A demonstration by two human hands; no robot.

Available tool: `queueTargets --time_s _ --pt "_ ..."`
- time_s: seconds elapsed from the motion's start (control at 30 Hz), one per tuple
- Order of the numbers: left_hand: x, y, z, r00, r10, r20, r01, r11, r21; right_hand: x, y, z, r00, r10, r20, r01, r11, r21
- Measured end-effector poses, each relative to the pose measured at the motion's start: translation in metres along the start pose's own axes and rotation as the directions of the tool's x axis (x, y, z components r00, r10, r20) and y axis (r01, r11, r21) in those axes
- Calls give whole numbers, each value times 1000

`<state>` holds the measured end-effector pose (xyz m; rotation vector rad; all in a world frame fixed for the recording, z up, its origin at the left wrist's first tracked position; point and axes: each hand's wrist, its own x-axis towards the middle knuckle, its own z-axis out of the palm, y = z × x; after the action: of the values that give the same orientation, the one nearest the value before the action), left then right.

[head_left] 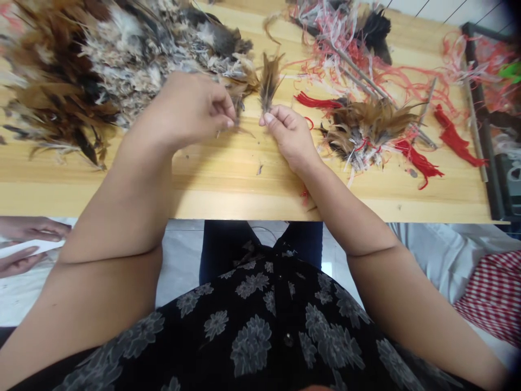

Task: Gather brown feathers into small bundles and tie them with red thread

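Brown and white feathers (85, 70) lie in a deep heap across the left end of the pale wooden desk (252, 184). Below the desk edge at far left, a co-worker's hands (30, 231) hold a white strip (32, 248). The person's left hand (191, 106) lies just below the heap, its grip closed, with thumb and fingertips pinched on a small tuft of brown feathers (240, 89). Just beside it, the right hand (291, 136) has a tight grip too, thumb and forefinger pinched on the quill end of a single brown feather (269, 81). That feather stands nearly upright in the view, its tip pointing away from the person and leaning slightly right, its long axis running from the fingertips towards the far side of the desk. The two hands are near each other but not touching. Further right lies a bunch of brown feathers (366, 133) bound with red thread, with red tassels (317, 100) around it. Behind it, thin sticks (358, 65) lie among red and white strips (329, 27). At the far right stands a dark metal frame (482, 125), and a red-and-white checked cloth (492, 298) shows below the desk.
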<state>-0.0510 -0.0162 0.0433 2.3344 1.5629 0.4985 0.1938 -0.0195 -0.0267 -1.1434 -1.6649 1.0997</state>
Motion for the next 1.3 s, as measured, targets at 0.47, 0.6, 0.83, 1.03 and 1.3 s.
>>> queueTargets --time_s 0.47,0.6,0.83,1.03,1.3 --pt "15 -2 31 943 47 -331 -268 697 -665 5 21 4 999 -20 -34 19 1000 -21" --pt "22 5 50 952 2 -307 -249 592 -767 5 20 5 1000 0 -12 0 1000 20" --pt "25 5 70 938 65 -342 -287 698 -656 10 29 6 998 -42 37 38 996 86" --pt "15 20 60 932 0 -361 -192 846 -498 10 27 6 995 -50 82 42 994 102" --pt "13 27 58 928 38 -371 -275 742 -612 2 7 6 999 31 11 -32 998 62"
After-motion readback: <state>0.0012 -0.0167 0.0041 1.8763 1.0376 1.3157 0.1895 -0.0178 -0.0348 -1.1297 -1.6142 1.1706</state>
